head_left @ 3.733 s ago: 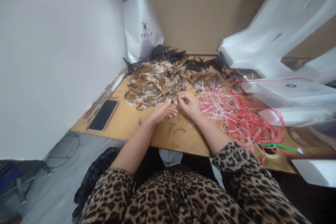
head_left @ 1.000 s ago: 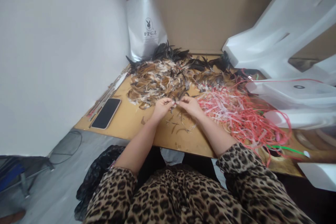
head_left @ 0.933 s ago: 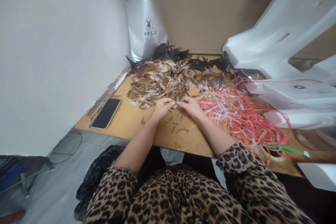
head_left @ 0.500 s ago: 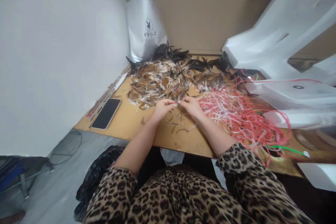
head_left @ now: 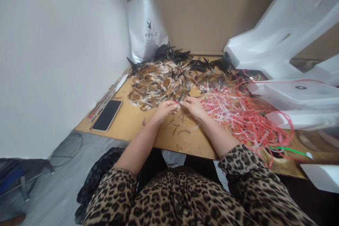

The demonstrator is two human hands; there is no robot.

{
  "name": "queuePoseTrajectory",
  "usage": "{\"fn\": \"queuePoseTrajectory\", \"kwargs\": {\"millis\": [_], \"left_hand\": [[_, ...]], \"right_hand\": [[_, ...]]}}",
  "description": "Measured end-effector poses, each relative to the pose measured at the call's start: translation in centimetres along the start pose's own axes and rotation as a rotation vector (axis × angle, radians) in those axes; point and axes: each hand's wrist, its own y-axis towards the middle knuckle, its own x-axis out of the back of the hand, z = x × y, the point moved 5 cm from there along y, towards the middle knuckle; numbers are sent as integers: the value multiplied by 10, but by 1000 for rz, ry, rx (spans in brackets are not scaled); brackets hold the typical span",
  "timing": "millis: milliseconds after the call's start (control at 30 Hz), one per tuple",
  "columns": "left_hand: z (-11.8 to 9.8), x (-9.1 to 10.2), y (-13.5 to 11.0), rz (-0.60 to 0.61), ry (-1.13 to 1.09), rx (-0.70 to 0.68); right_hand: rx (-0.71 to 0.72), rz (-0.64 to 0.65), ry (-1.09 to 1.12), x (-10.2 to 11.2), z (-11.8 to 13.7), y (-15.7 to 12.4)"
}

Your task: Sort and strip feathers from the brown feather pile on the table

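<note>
My left hand (head_left: 164,109) and my right hand (head_left: 194,106) meet fingertip to fingertip over the wooden table (head_left: 127,122), both pinched on a small feather with a red bit at its end, too small to make out fully. Just behind them lies a big heap of brown, white and black feathers (head_left: 164,77). To the right of my right hand spreads a tangle of red and pink strips (head_left: 238,113). A few loose feathers (head_left: 180,127) lie on the table under my wrists.
A phone (head_left: 107,114) lies face up at the table's left edge, beside thin rods (head_left: 107,95). A silver bag (head_left: 147,24) stands against the cardboard back wall. White foam pieces (head_left: 286,49) and a clear plastic bag (head_left: 296,95) crowd the right side.
The hands stay pinched together at the near edge of the feather heap; my left fingers have curled slightly lower. Compared with 3.7 s ago the view has shifted a little.
</note>
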Motion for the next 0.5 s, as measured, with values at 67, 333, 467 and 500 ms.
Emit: {"fn": "queuePoseTrajectory", "kwargs": {"millis": [67,333,467,500], "left_hand": [[-4,0,-1,-63,82,-56],[-5,5,1,-108,128,-122],[2,1,1,32,-95,-24],[3,0,0,68,-139,-4]], "right_hand": [[38,-21,-79,1,1,1],[106,-26,-156,-1,3,-1],[79,56,-18,-7,8,-5],[65,72,19,-8,8,-6]]}}
